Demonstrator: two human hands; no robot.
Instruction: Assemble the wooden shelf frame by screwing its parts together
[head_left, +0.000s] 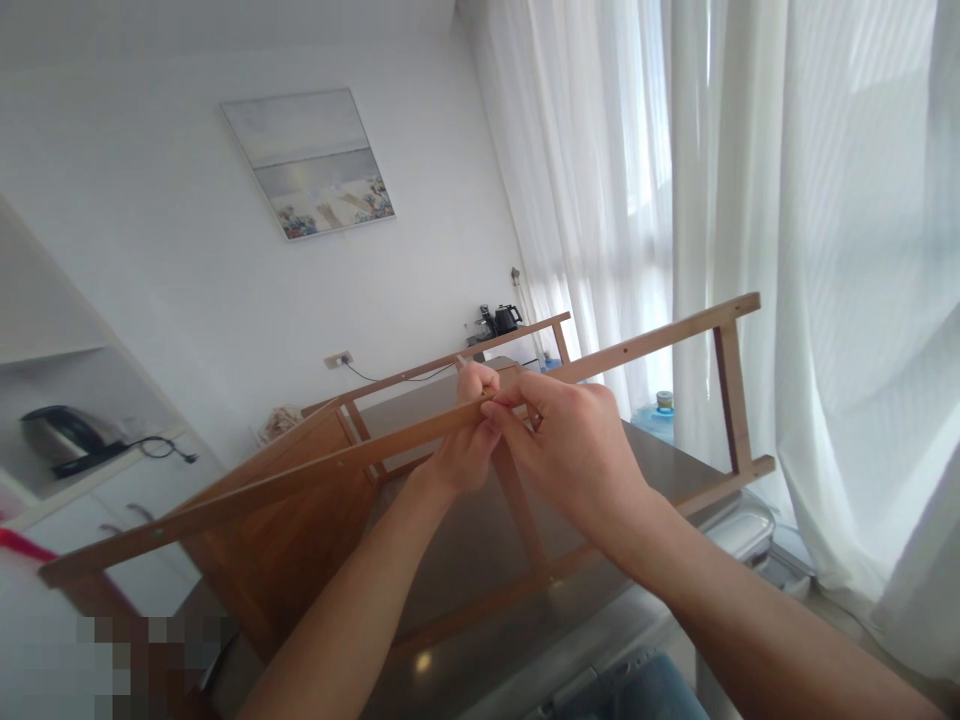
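Observation:
A wooden frame (420, 432) of rails and crosspieces, with a brown panel (285, 540) at its left part, lies on its side on a grey tabletop. My left hand (469, 450) is closed at the upper rail, its fingers curled behind and above the wood. A small pale tip shows beside those fingers; what it belongs to is hidden. My right hand (574, 430) pinches thumb and forefinger together at the same spot on the rail, meeting the left thumb. Anything between these fingertips is too small to make out. Small holes dot the rail.
Beyond the frame stand a black kettle (508, 318) and a wall socket (337, 360) with a cable. Another kettle (64, 435) sits on the left counter. White curtains (727, 200) hang at right, near a blue water bottle (656, 418). A clear container (742, 530) is by the table's right edge.

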